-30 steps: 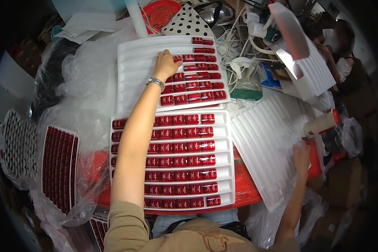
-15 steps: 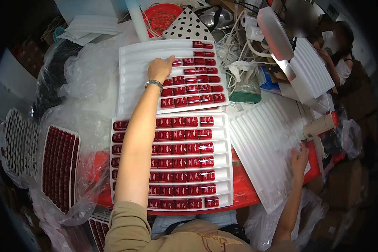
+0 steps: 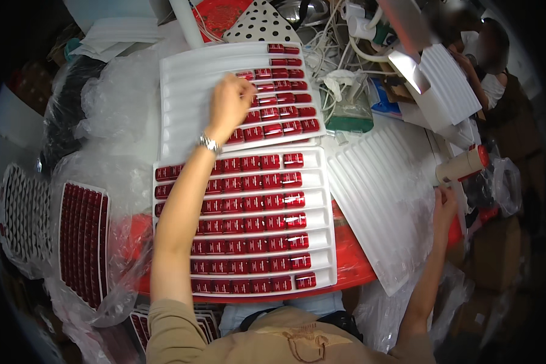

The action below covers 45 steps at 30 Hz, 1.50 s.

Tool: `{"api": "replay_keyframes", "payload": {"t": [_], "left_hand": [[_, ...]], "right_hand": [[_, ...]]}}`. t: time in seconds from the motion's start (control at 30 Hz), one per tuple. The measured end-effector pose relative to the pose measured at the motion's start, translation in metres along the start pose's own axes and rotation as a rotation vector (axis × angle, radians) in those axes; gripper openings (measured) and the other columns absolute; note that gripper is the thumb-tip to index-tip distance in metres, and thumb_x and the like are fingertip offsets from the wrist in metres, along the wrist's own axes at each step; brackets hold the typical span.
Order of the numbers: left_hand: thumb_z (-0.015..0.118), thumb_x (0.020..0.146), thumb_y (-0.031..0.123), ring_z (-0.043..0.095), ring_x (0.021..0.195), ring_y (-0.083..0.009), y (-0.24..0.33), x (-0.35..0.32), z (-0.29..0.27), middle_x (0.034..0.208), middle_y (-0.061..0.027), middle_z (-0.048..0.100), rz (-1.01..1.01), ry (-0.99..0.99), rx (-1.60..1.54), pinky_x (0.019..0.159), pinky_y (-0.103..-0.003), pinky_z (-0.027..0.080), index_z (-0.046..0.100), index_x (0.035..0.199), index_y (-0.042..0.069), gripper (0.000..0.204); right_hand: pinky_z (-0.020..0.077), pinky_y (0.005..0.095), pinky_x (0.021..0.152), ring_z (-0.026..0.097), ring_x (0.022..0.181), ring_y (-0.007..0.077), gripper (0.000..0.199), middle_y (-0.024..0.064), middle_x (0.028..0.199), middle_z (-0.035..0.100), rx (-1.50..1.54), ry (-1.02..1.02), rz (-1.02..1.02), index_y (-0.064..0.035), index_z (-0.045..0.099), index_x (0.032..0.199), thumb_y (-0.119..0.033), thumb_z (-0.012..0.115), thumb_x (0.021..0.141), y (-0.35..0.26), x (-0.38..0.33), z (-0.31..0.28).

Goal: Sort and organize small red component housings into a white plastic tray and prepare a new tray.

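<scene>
The small red boxes (image 3: 273, 115) in the upper white tray (image 3: 188, 91) could be knocked crooked by the curled left hand (image 3: 230, 103), its grip not being visible

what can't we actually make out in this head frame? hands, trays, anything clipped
- Left hand, head view: fingertips curl down onto the upper white tray; whether they pinch a red piece is hidden by the hand itself.
- Right hand, head view: small near the table edge, grip unreadable.
- Lower tray: the forearm covers part of its rows.
- Bagged red trays: warped near the left rim, under plastic film.
</scene>
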<state>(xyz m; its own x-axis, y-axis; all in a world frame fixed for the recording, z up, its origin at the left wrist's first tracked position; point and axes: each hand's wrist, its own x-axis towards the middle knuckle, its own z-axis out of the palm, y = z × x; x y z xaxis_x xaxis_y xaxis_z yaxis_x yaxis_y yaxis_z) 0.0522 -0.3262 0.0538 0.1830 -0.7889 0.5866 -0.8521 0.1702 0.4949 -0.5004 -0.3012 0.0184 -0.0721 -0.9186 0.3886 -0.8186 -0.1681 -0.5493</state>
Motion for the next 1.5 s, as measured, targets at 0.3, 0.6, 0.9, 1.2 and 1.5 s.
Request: {"api": "replay_keyframes", "payload": {"t": [0.3,0.6,0.9,1.2,1.5], "left_hand": [[0.071,0.075,0.016,0.052,0.089,-0.0242,0.069,-0.092,0.015,0.091,-0.0078,0.058,0.345,-0.455,0.03,0.077,-0.036,0.043,0.065,0.09,0.001,0.022],[0.07,0.075,0.009,0.058,0.085,-0.0271,0.089,-0.107,0.007,0.094,-0.0132,0.057,0.096,-0.341,-0.571,0.075,-0.033,0.048,0.059,0.101,-0.002,0.03],[0.071,0.075,0.02,0.05,0.09,-0.0212,0.08,-0.097,0.038,0.093,-0.0043,0.055,0.251,-0.343,-0.059,0.077,-0.034,0.036,0.068,0.095,0.005,0.025],[0.075,0.071,0.019,0.052,0.087,-0.0236,0.089,-0.126,-0.005,0.089,-0.0075,0.057,0.17,-0.402,-0.032,0.078,-0.034,0.039,0.067,0.095,0.003,0.031],[0.073,0.073,0.008,0.061,0.087,-0.0258,0.12,-0.131,-0.006,0.093,-0.0131,0.062,0.067,-0.387,-0.689,0.077,-0.033,0.048,0.062,0.097,-0.003,0.03]], "right_hand": [[0.0563,0.0245,0.066,0.067,0.075,0.0173,0.026,0.0115,0.082,0.065,1.174,-0.483,0.38,0.0079,0.06,0.105,-0.012,0.059,0.09,-0.216,-0.022,0.11],[0.0498,0.0211,0.059,0.063,0.067,0.0128,0.028,0.0082,0.08,0.064,1.022,-0.593,0.175,0.0028,0.063,0.1,-0.017,0.071,0.081,-0.236,-0.047,0.137],[0.0482,0.0436,0.08,0.059,0.095,0.0341,0.026,0.0161,0.105,0.06,-0.764,-0.217,-0.027,-0.0037,0.061,0.106,-0.014,0.061,0.083,-0.074,0.012,0.061],[0.0489,0.0442,0.073,0.06,0.083,0.0381,0.018,0.0165,0.093,0.061,-0.476,-0.167,-0.099,-0.0007,0.063,0.093,-0.007,0.062,0.076,-0.029,0.021,0.073],[0.0312,0.0202,0.044,0.04,0.05,0.0018,0.007,-0.0052,0.058,0.047,0.875,-0.423,-0.06,-0.0056,0.056,0.083,-0.009,0.056,0.09,-0.211,-0.046,0.079]]}}
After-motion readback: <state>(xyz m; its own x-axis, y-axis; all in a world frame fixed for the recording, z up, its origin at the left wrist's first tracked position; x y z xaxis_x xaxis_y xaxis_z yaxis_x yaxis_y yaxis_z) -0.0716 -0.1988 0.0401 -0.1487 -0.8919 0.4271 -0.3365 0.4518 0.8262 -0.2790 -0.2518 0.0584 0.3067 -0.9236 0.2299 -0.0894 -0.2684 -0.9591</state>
